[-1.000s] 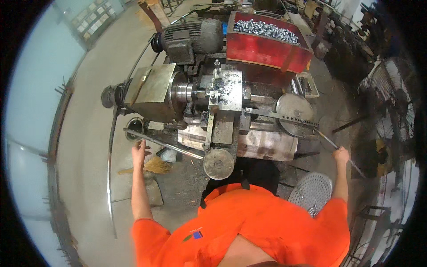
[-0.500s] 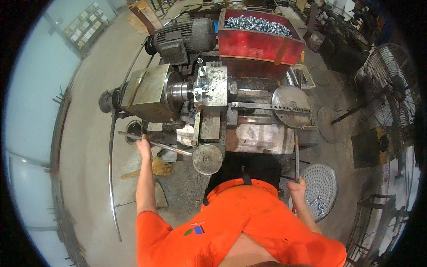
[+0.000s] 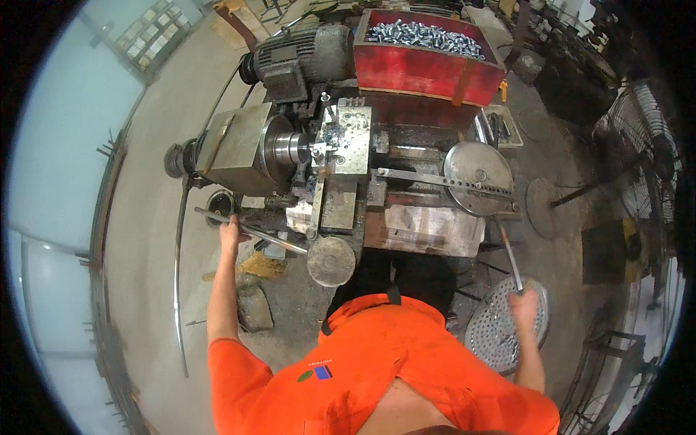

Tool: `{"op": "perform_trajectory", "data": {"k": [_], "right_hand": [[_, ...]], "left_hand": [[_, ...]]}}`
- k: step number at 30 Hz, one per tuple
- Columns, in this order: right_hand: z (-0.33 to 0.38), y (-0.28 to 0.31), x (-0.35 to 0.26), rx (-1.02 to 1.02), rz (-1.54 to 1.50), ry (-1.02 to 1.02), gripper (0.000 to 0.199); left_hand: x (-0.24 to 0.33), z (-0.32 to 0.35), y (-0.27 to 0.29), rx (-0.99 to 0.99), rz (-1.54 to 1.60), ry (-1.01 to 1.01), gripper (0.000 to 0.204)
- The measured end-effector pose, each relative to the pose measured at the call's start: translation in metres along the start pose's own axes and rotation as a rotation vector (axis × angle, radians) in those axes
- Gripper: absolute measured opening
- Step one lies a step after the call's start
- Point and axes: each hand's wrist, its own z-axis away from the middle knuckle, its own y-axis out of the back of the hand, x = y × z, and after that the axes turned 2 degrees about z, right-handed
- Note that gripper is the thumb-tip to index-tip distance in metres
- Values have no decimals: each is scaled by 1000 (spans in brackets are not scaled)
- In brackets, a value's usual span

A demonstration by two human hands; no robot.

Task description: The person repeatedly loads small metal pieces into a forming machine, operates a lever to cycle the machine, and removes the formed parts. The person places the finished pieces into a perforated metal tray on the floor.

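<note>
My left hand point(image 3: 229, 233) is closed around a long metal lever point(image 3: 272, 239), which runs to a small round disc point(image 3: 331, 262) at the front of a lathe-like machine. On the right, my right hand point(image 3: 523, 304) grips the end of a second lever point(image 3: 510, 250), slanting out from below the large round disc point(image 3: 467, 163). A perforated metal bar point(image 3: 428, 178) links that disc to the machine's slide. Near the middle, the tool block point(image 3: 351, 141) sits close beside the spindle chuck point(image 3: 290, 148). Whatever is clamped in the chuck is too small to make out.
A red bin point(image 3: 428, 76) full of small shiny metal cylinders stands behind the machine, beside a motor point(image 3: 308, 61). Below my right hand lies a perforated round stool seat point(image 3: 493, 337) bearing some metal pieces. A broom point(image 3: 261, 266) lies left; a fan point(image 3: 645, 152) stands right.
My right hand has swung its lever outward to the right, over the perforated seat. The left hand still holds its lever, almost unmoved. The view has shifted slightly.
</note>
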Motion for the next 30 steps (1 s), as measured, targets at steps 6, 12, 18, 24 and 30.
{"op": "perform_trajectory", "data": {"k": [6,12,18,24,30], "right_hand": [[-159,19,64,351,559,-30,59],[-145,-22,6,648,338,275,79],[-46,-72,-30,296,-31,294,71],[-19,-66,-73,77,-130,193,42],[-50,-16,-125,101,-200,388,38]], "left_hand": [[11,1,-19,-167,157,25,43],[-44,-16,21,-83,204,2,55],[-83,-13,-15,-416,-1171,-444,58],[-146,10,-97,152,-844,-18,52],[-119,-10,-30,-452,-1345,-264,46]]}}
